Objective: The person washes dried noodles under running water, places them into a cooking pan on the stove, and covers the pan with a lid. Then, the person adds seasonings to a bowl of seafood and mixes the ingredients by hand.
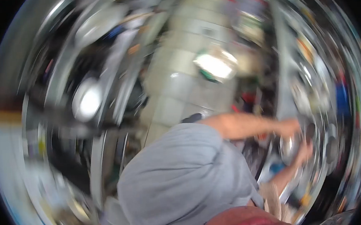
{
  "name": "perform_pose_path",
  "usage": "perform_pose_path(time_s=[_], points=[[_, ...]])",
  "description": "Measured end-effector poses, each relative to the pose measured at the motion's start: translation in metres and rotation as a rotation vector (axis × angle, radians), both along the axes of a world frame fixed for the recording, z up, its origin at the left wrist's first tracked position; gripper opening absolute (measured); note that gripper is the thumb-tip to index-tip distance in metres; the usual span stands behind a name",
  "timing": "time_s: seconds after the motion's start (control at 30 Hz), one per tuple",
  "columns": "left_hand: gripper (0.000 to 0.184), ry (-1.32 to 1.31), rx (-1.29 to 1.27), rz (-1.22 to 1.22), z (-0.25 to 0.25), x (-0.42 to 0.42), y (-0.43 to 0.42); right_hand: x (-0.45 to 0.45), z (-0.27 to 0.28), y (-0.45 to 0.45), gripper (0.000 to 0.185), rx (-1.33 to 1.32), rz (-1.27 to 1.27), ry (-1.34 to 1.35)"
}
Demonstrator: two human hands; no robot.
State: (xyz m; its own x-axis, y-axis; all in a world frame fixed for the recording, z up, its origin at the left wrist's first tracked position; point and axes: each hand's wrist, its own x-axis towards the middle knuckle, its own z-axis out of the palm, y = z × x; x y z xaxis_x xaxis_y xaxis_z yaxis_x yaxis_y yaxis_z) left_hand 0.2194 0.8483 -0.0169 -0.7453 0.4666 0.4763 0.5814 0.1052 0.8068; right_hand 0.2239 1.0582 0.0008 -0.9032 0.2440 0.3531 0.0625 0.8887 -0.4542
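Motion blurs the whole view. My left hand (289, 127) reaches out to the right over a metal counter, its fingers smeared. Just below it is my right hand (304, 151), which looks closed, though what it grips is unclear. A dark oval object (310, 130) shows between and beyond the two hands; I cannot tell whether either one touches it. Beside them is a shiny round metal vessel (289, 147), partly under the left hand.
A pale tiled floor (178, 87) runs up the middle. A bright, green-edged container (215, 66) is ahead of it. Metal shelving with a white round dish (88, 99) stands on the left. Blurred kitchenware lines the counter (284, 76) on the right.
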Motion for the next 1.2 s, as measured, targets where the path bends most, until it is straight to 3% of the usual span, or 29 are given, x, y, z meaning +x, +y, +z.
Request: perform_pose_path(time_s=[0.07,0.1,0.17,0.23,0.27,0.3,0.43,0.5,0.53,0.6,0.8,0.97,1.1,1.13,1.2], points=[[0.032,-0.118,-0.104,0.056,0.034,-0.003,0.007,0.024,0.055,-0.056,0.033,-0.117,-0.061,-0.033],[0.039,0.092,-0.059,0.072,0.029,-0.012,0.021,0.011,0.035,-0.032,0.035,-0.098,-0.091,0.084],[0.044,0.103,0.01,-0.089,0.031,-0.028,0.041,0.022,0.073,-0.049,0.031,-0.128,-0.081,-0.023],[0.038,-0.08,-0.057,-0.218,0.045,-0.036,0.055,0.008,0.065,-0.033,0.029,-0.307,-0.08,0.038],[0.034,-0.111,-0.108,-0.199,0.042,-0.042,0.063,0.005,0.069,-0.032,0.029,-0.206,-0.102,0.022],[0.03,-0.142,-0.161,-0.163,0.037,-0.05,0.072,0.002,0.067,-0.028,0.028,-0.285,-0.13,-0.003],[0.03,-0.248,-0.038,-0.259,0.022,-0.07,0.069,0.018,0.036,-0.026,0.024,-0.469,-0.347,0.24],[0.032,-0.357,0.017,-0.296,0.012,-0.081,0.069,0.032,0.016,-0.024,0.021,-0.175,-0.288,-0.086],[0.03,-0.428,0.087,-0.309,0.011,-0.084,0.068,0.034,0.005,-0.027,0.021,-0.179,-0.282,-0.299],[0.029,-0.507,0.154,-0.324,0.009,-0.088,0.064,0.033,-0.017,-0.034,0.021,-0.016,-0.259,-0.467],[0.038,-0.55,0.111,-0.389,0.022,-0.088,0.054,0.017,-0.05,-0.06,0.031,0.1,-0.126,-0.329],[0.034,-0.528,0.253,-0.377,0.028,-0.094,0.052,0.007,-0.051,-0.046,0.027,-0.002,-0.179,-0.629],[0.031,-0.613,0.224,-0.319,0.03,-0.096,0.045,0.023,-0.063,-0.029,0.016,-0.44,-0.361,-0.036],[0.031,-0.615,0.221,-0.324,0.028,-0.095,0.047,0.025,-0.052,-0.031,0.016,-0.442,-0.368,-0.036],[0.029,-0.596,-0.038,-0.333,0.024,-0.092,0.051,0.032,-0.027,-0.034,0.015,-0.867,-0.393,-0.004]])
